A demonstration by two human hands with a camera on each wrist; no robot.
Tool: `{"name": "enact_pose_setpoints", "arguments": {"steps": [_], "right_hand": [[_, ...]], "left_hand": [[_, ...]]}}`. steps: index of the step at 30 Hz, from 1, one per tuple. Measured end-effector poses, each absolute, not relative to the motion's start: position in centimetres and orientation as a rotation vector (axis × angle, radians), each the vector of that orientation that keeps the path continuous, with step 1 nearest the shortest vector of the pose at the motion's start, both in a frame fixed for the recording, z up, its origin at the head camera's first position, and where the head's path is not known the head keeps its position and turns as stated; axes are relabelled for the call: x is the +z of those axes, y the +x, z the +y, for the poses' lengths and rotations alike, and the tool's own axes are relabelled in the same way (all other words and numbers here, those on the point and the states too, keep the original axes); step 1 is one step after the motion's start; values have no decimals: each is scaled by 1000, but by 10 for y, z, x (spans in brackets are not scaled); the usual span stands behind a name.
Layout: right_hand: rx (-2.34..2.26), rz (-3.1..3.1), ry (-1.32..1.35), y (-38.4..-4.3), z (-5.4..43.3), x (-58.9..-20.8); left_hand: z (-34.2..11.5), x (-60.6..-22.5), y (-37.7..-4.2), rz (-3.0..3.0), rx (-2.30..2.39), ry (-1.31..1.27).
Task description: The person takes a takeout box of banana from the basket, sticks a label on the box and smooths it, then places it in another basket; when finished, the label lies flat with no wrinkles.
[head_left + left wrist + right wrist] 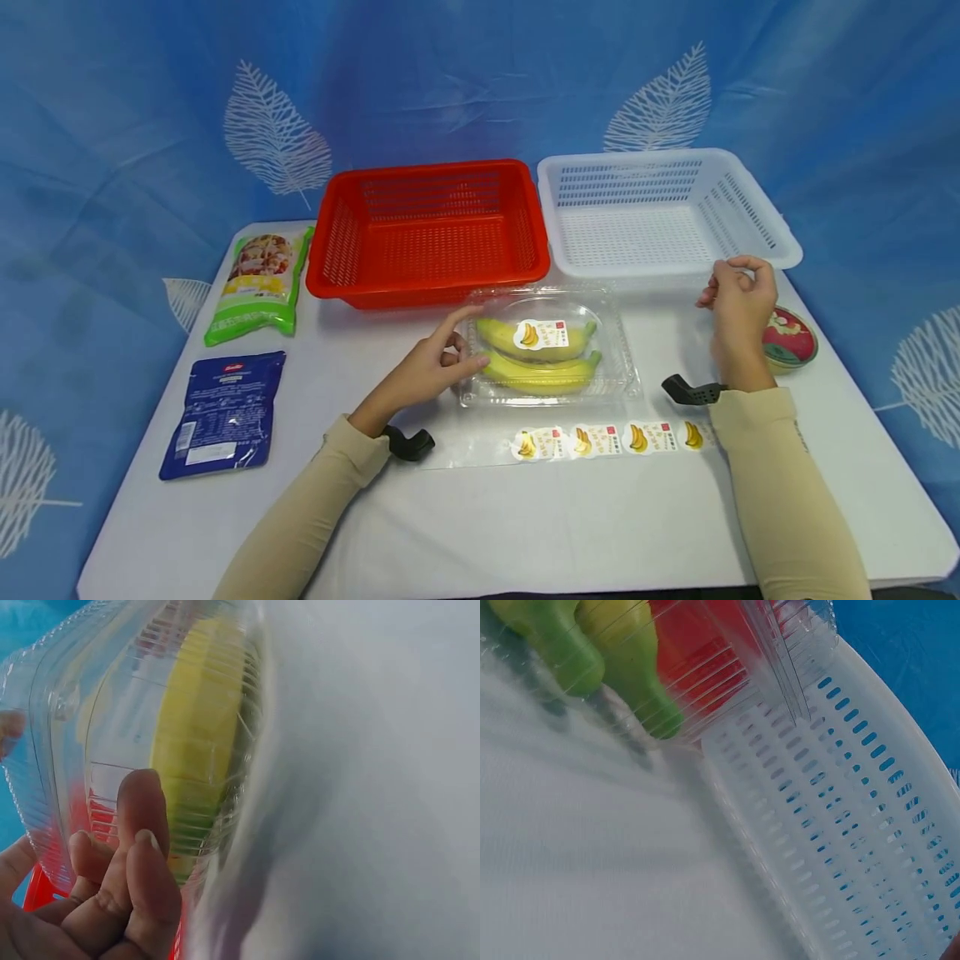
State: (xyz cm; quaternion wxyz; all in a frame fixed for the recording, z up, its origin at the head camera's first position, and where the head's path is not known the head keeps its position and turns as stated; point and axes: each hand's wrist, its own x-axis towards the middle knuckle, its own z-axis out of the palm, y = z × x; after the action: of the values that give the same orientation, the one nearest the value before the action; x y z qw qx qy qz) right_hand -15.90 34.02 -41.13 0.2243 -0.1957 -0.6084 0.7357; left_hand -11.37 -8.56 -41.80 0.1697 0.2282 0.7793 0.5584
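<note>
A clear plastic clamshell box (622, 350) with two bananas (543, 377) lies mid-table, a banana-picture label (553, 333) on its lid. My left hand (435, 367) is at the box's left end, index finger and thumb spread along its edge. Several fingertips (142, 802) lie close against the ribbed side in the left wrist view. Loosely curled, my right hand (742, 304) hovers by the white basket's (783, 250) front rim with nothing visible in it. The right wrist view shows the bananas' green stem ends (652, 712) through the plastic.
A red basket (427, 292) stands behind the box, left of the white one. Several more banana labels (588, 442) lie in a strip before the box. Far left are a green food bag (258, 287) and a blue pouch (225, 417). A round tin (791, 337) sits beside the right wrist.
</note>
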Motion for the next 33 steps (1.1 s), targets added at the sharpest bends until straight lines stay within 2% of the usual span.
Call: {"name": "enact_pose_setpoints", "arguments": {"steps": [16, 33], "right_hand": [[2188, -1456, -510, -162, 341, -419], [2149, -1498, -420, -166, 343, -421]], "left_hand": [[-79, -412, -110, 2195, 1625, 581], [-72, -358, -93, 2167, 1585, 726]]}}
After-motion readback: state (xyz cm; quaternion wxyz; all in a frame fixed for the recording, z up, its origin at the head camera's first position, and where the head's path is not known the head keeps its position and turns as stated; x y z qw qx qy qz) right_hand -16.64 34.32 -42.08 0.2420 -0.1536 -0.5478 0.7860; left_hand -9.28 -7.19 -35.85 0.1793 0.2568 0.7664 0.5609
